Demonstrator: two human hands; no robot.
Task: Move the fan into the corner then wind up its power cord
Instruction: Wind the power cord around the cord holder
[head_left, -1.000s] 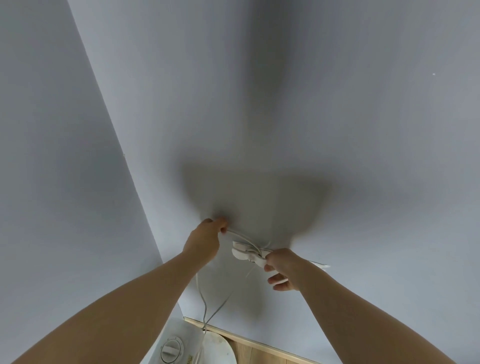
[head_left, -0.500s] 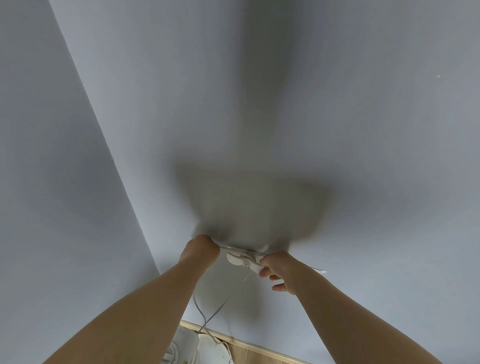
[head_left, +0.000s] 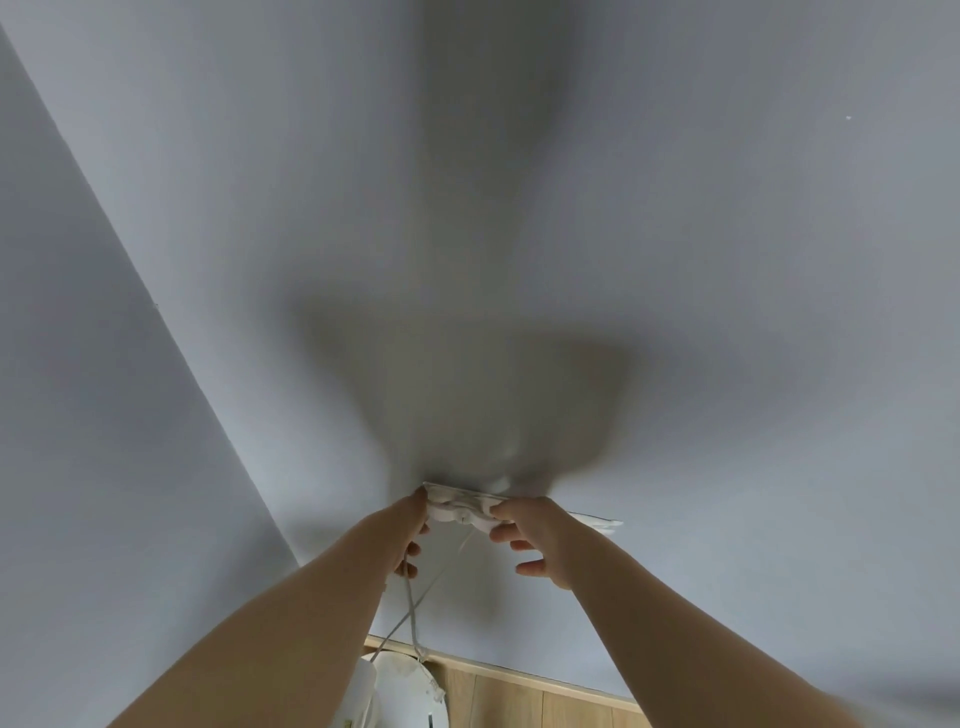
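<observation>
Head view, from where the person stands facing the corner, shows both arms reaching up to a spot on the grey wall (head_left: 675, 260). The hands meet on a small white plug (head_left: 460, 512) at the left end of a thin white plate (head_left: 592, 518) that lies flat on that wall. The left hand (head_left: 410, 525) has its fingers curled, with the tips closed on the plug's left end. The right hand (head_left: 540, 545) pinches the right end between thumb and forefinger, and its other fingers (head_left: 530, 568) are spread loose below. From the plug the power cord (head_left: 414, 608) hangs in two thin strands that cross once. Its long line runs almost straight down, leaning a little to the left, to the fan (head_left: 410, 686). The fan stands at the bottom edge on the wooden floor (head_left: 519, 696), right where the two walls join. Only its white rounded top shows, so I cannot tell which way it faces. Half a second ago the hands were further apart, with a short length of cord stretched between them. Now they are close together on the plug, the right hand's free fingers have opened out, and more of the fan and floor is in sight.
</observation>
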